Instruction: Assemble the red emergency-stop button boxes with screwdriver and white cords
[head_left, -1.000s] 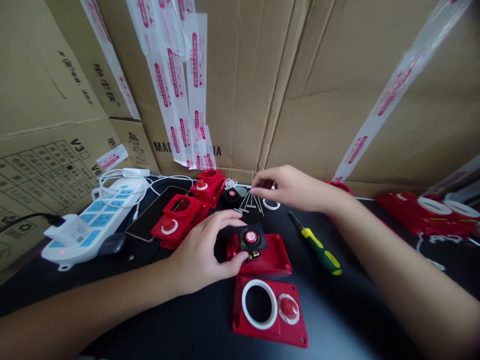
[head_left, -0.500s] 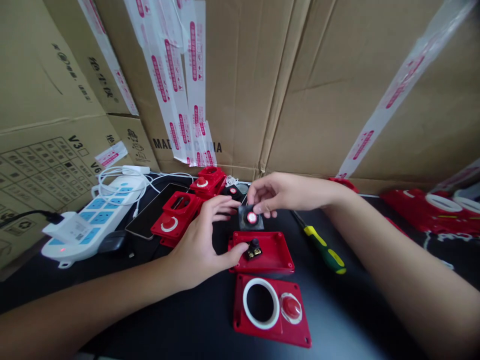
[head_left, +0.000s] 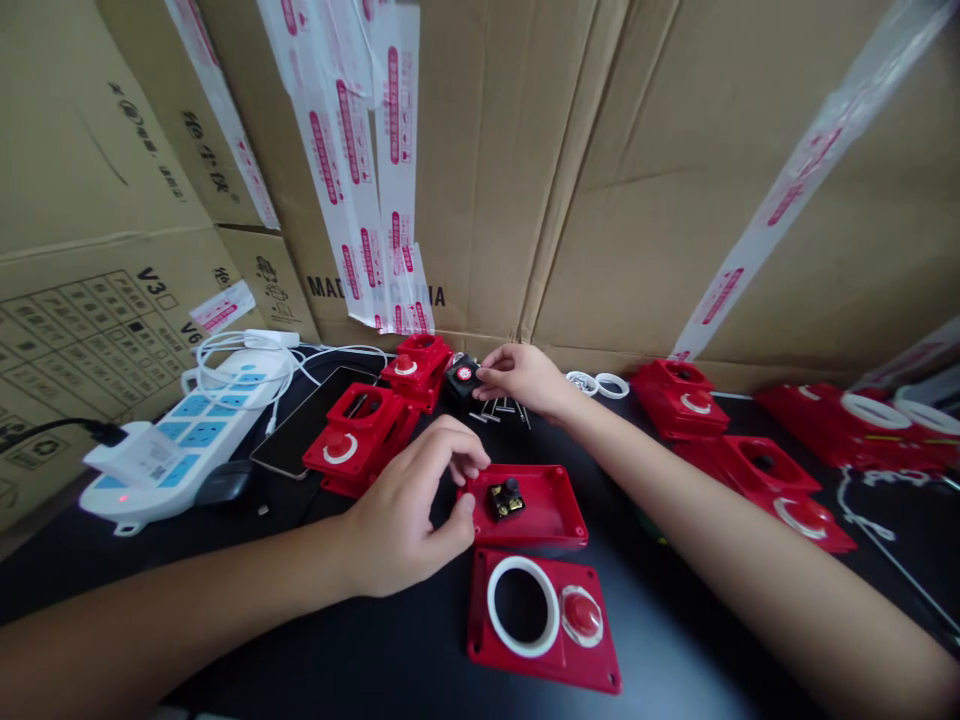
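Note:
My right hand (head_left: pixel 517 382) reaches to the back, thumb and fingers pinched at the right edge of a black square piece with a red-and-white round label (head_left: pixel 464 374). This piece appears to lie on a small dark pile. My left hand (head_left: pixel 420 510) is half curled, thumb and fingers apart with nothing between them, beside the left wall of a red box base (head_left: pixel 551 510). Inside that base sits a small black switch block with brass contacts (head_left: pixel 506 497). In front lies a red cover (head_left: pixel 551 655) with a white ring and a clear-rimmed red button.
Red housings (head_left: pixel 352 440) stand at the left, with more red housings (head_left: pixel 765 470) at the right. Metal pins (head_left: pixel 499 410) and white rings (head_left: pixel 613 386) lie at the back. A power strip (head_left: pixel 180 440) and phone (head_left: pixel 315 420) lie left. Cardboard (head_left: pixel 510 180) walls the back.
My right hand has carried the black square piece back and left to the small pile. My left hand has drawn back slightly from the switch block, fingers curling. The right forearm now covers the screwdriver.

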